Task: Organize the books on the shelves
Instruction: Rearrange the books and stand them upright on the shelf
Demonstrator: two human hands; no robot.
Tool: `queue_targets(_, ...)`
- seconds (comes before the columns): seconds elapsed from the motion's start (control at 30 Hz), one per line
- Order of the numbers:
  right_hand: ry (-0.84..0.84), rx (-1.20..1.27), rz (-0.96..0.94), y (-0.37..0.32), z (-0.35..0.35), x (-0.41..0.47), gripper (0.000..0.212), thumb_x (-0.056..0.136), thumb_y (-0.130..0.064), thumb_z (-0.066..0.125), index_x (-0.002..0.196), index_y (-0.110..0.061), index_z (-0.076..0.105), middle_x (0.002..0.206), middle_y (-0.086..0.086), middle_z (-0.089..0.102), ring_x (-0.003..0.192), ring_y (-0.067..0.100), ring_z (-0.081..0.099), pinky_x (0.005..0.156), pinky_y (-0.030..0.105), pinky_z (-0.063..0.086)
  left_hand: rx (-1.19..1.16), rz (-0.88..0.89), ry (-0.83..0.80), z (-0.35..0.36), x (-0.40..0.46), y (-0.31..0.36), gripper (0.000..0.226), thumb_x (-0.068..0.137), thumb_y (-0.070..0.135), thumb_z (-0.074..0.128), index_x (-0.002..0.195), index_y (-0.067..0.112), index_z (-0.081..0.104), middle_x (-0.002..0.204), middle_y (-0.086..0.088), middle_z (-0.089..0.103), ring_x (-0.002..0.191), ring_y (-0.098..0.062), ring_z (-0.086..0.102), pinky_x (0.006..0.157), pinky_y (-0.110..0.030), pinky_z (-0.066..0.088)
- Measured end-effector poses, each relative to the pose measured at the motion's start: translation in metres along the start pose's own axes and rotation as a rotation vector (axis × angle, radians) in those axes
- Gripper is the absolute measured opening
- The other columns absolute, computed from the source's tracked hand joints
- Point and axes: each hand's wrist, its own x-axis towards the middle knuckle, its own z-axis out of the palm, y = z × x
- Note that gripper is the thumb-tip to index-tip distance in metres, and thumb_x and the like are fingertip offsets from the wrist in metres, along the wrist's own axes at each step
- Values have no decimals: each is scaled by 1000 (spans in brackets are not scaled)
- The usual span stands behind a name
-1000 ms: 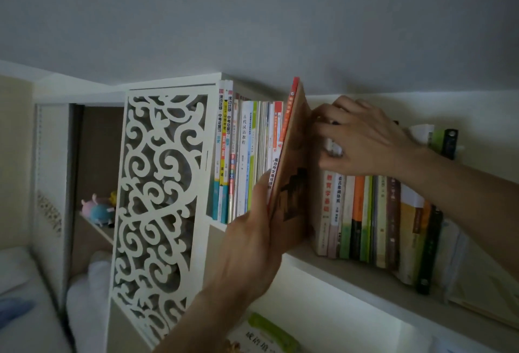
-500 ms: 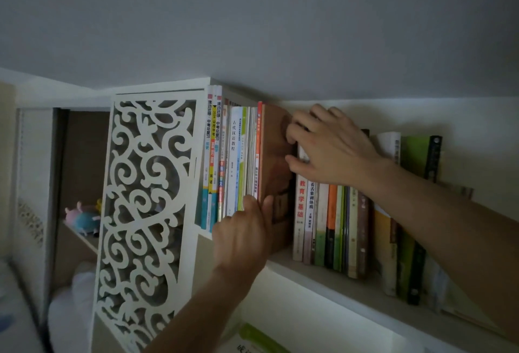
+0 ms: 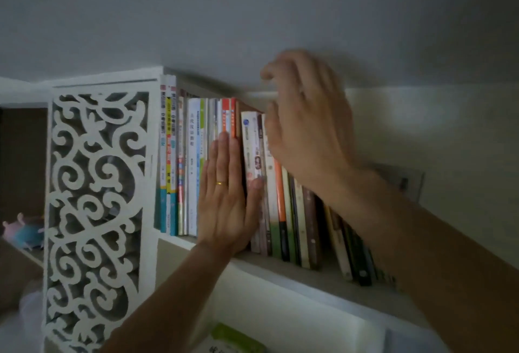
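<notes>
Beside books, fretwork panel.

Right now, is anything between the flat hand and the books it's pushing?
Nothing visible. The left hand lies flat right against the book spines on the shelf, fingers straight. The right hand is over the books further right, blurred, not in the way.
</notes>
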Motion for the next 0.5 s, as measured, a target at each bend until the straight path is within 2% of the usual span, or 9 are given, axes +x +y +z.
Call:
queue_targets(0.07, 2, -55, 143, 22, -39, -16, 36, 88, -9, 60, 124, -11, 58, 127, 8, 57, 116, 22, 54, 92, 31, 43, -2, 42, 10, -1, -1, 1, 61, 106, 25, 48, 150, -15, 31, 165, -31, 12, 156, -44, 8, 125, -61, 16)
queue_targets(0.13, -86, -55, 366, 55, -70, -47, 39, 93, -17, 60, 131, -13, 54, 131, 8, 54, 117, 22, 53, 87, 29, 40, -88, -106, -19, -12, 2, 13, 70, 108, 40, 33, 159, -5, 16, 170, -20, 5, 159, -34, 1, 127, -56, 11)
queue_targets(0.17, -149, -34, 512, 72, -81, -65, 43, 95, -24, 60, 136, -14, 50, 135, 8, 51, 120, 25, 53, 90, 30, 40, -128, -134, -7, -19, 3, 23, 74, 106, 46, 29, 161, 0, 12, 171, -17, 2, 159, -30, -1, 127, -54, 9)
queue_targets(0.23, -270, 31, 816, 94, -99, -101, 61, 94, -45, 60, 145, -17, 41, 144, 9, 46, 128, 29, 50, 101, 39, 42, -226, -10, 17, -29, 3, 45, 78, 101, 46, 35, 161, 0, 14, 171, -19, 1, 159, -33, -1, 128, -54, 6)
queue_targets(0.3, -406, 137, 1024, 96, -110, -128, 87, 83, -69, 54, 152, -24, 29, 152, 6, 42, 133, 27, 48, 107, 42, 41, -260, 122, 9, -26, 6, 63, 78, 98, 46, 39, 160, 2, 21, 170, -20, 2, 158, -35, 1, 127, -56, 6)
queue_targets(0.33, -497, 221, 1076, 91, -112, -139, 94, 77, -73, 50, 155, -28, 24, 155, 4, 41, 135, 25, 47, 107, 39, 39, -251, 157, -5, -23, 10, 70, 77, 99, 49, 39, 160, 5, 22, 170, -20, 3, 159, -35, 1, 126, -58, 8)
queue_targets(0.4, -684, 394, 1070, 77, -108, -154, 93, 77, -72, 43, 158, -33, 16, 158, 0, 40, 137, 20, 46, 108, 33, 38, -195, 183, -46, -12, 16, 78, 77, 100, 55, 35, 162, 11, 20, 171, -16, 2, 159, -33, 0, 125, -60, 11)
queue_targets(0.47, -821, 480, 968, 64, -95, -160, 78, 89, -64, 35, 158, -36, 13, 151, -3, 49, 130, 14, 54, 110, 32, 42, -135, 177, -73, -3, 20, 83, 75, 103, 55, 34, 163, 14, 14, 172, -12, 0, 159, -30, -2, 125, -60, 12)
queue_targets(0.5, -856, 480, 913, 59, -87, -159, 68, 96, -59, 30, 158, -39, 12, 142, -3, 58, 120, 11, 61, 105, 29, 48, -111, 163, -67, 0, 21, 84, 73, 104, 51, 34, 163, 14, 12, 172, -10, 0, 159, -29, -2, 125, -59, 12)
